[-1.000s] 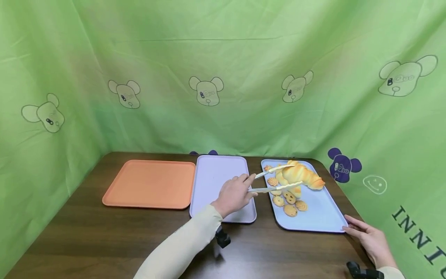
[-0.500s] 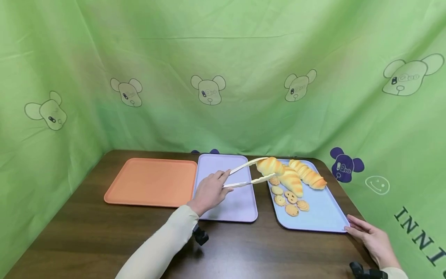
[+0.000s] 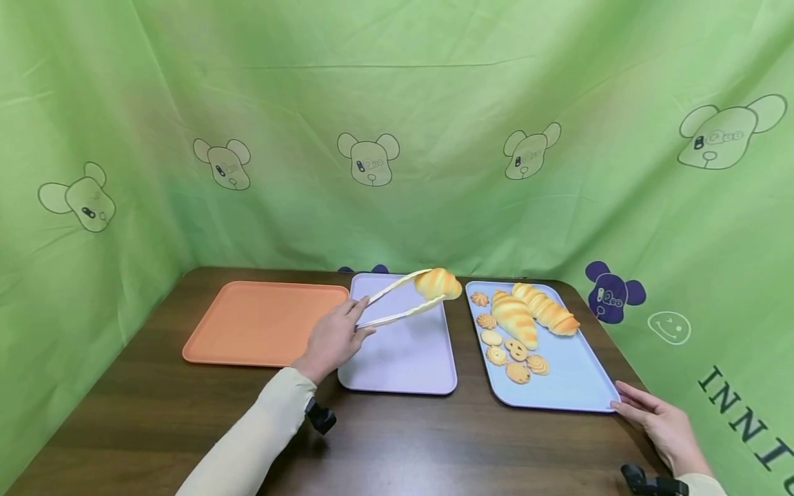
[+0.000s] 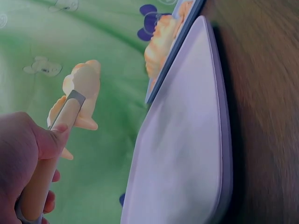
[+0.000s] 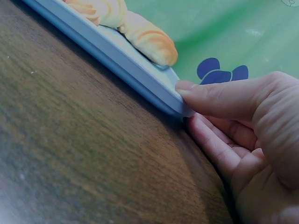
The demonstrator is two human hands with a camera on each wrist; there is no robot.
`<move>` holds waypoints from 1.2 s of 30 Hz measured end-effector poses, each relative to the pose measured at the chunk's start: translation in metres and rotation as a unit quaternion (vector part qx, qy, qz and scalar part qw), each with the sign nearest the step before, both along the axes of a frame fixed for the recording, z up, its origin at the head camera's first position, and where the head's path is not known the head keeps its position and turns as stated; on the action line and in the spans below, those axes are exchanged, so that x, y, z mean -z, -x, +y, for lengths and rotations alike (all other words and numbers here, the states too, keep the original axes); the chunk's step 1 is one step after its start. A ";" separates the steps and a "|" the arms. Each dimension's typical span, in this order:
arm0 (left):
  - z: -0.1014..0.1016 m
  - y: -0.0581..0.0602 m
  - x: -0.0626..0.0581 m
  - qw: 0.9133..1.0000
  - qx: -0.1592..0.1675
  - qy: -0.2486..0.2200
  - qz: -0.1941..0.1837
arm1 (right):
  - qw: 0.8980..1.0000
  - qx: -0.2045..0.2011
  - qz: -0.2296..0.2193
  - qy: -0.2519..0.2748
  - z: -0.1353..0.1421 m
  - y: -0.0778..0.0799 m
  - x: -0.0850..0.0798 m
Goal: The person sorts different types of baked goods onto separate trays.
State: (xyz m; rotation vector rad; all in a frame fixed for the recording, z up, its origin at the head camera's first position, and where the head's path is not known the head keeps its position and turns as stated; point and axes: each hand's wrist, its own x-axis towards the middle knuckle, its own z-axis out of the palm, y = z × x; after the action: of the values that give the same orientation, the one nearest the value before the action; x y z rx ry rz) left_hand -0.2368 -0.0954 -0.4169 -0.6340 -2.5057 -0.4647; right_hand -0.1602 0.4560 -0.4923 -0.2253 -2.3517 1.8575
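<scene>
My left hand (image 3: 333,339) grips a pair of tongs (image 3: 397,317), its thumb pressed along the handle (image 4: 41,184) in the left wrist view. Between the tips of the tongs hangs a small croissant (image 3: 439,284), over the far right part of the lavender tray (image 3: 397,368). At the right, my right hand (image 3: 660,427) pinches the near right corner of the blue tray (image 3: 571,379), thumb on the rim and fingers below it, as the right wrist view shows. Two larger bread rolls, one a striped roll (image 3: 546,310), lie on that tray beside several cookies (image 3: 517,373).
An orange tray (image 3: 267,324) lies at the left, close beside the lavender one. All three trays rest on a dark wooden table (image 3: 428,448). A green printed cloth (image 3: 279,83) hangs behind and along both sides.
My left hand has moved left with the tongs, carrying the croissant off the blue tray to above the lavender tray. My right hand has stayed at the blue tray's corner.
</scene>
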 end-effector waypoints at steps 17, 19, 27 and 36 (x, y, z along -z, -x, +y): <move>-0.061 -0.003 0.007 0.999 -0.033 -0.020 0.024 | 1.000 0.000 -0.007 -0.014 0.002 0.001 0.001; -0.070 -0.003 0.007 0.998 -0.041 -0.021 0.030 | 1.000 0.000 -0.008 -0.010 0.002 0.001 0.001; -0.101 -0.009 0.009 0.997 -0.071 -0.029 0.016 | 1.000 0.003 -0.012 -0.007 0.000 0.001 -0.001; -0.130 -0.017 0.014 0.995 -0.094 -0.024 0.017 | 1.000 0.008 -0.010 0.016 -0.002 -0.003 -0.002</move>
State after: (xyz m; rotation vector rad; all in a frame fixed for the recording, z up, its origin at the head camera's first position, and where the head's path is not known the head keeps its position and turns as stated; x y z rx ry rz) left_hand -0.2196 -0.2252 -0.4305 -0.3798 -2.4842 -0.4376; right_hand -0.1570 0.4541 -0.4903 -0.2678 -2.3279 1.8947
